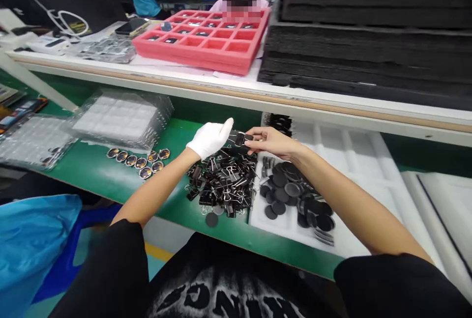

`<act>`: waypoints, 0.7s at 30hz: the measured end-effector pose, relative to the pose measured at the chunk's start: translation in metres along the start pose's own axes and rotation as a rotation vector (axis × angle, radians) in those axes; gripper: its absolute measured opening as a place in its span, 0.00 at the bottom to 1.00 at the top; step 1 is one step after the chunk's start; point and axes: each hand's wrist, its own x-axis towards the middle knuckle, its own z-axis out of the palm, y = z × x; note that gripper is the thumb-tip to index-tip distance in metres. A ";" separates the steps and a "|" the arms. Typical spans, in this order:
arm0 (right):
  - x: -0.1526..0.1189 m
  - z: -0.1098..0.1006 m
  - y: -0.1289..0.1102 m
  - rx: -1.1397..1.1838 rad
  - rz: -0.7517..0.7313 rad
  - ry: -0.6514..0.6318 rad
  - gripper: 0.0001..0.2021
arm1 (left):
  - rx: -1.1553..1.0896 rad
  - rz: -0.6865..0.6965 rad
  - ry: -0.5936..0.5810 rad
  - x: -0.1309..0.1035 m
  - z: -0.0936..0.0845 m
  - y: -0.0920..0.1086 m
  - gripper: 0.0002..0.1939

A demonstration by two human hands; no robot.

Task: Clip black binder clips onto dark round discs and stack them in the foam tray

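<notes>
In front of me my left hand (pixel 210 140), in a white glove, is closed at the wire handles of a black binder clip (pixel 240 139). My bare right hand (pixel 271 142) pinches the black part at the clip's right side; whether this is a second clip, I cannot tell. Just below both hands lies a heap of black binder clips (pixel 224 180) with silver handles. Loose black discs (pixel 283 187) are piled on a white foam tray (pixel 354 160) under my right forearm. One dark disc (pixel 211 219) lies at the heap's near edge.
Several round metal-rimmed pieces (pixel 140 162) lie left on the green table (pixel 177 229). Clear plastic trays (pixel 118 116) stand behind them. A shelf edge (pixel 184 84) crosses above my hands, bearing a pink compartment tray (pixel 199 55) and stacked black foam (pixel 361 52). People are beyond.
</notes>
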 end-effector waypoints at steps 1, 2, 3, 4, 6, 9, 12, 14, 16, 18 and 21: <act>-0.010 -0.010 0.007 -0.083 -0.066 0.047 0.14 | -0.041 0.048 -0.035 0.006 0.003 0.009 0.31; -0.018 -0.022 0.015 -0.158 -0.121 0.094 0.13 | -0.090 0.099 -0.076 0.013 0.006 0.017 0.30; -0.025 -0.035 0.023 -0.223 -0.170 0.149 0.13 | -0.139 0.149 -0.118 0.021 0.010 0.025 0.27; -0.030 -0.047 0.031 -0.291 -0.212 0.213 0.14 | -0.175 0.191 -0.158 0.029 0.014 0.033 0.25; -0.037 -0.071 0.047 -0.481 -0.269 0.344 0.15 | -0.172 0.240 -0.205 0.047 0.024 0.049 0.24; -0.040 -0.095 0.068 -0.764 -0.277 0.483 0.15 | 0.028 0.284 -0.216 0.072 0.041 0.071 0.22; -0.040 -0.103 0.084 -0.871 -0.235 0.520 0.14 | 0.205 0.307 -0.210 0.086 0.057 0.087 0.21; -0.040 -0.104 0.093 -0.928 -0.216 0.533 0.13 | 0.243 0.298 -0.206 0.089 0.065 0.093 0.22; -0.039 -0.103 0.100 -0.981 -0.212 0.550 0.13 | 0.276 0.289 -0.188 0.087 0.071 0.095 0.24; -0.038 -0.103 0.104 -1.023 -0.210 0.554 0.14 | 0.302 0.296 -0.179 0.084 0.074 0.093 0.25; -0.036 -0.103 0.104 -1.074 -0.198 0.522 0.14 | 0.327 0.327 -0.191 0.083 0.074 0.091 0.24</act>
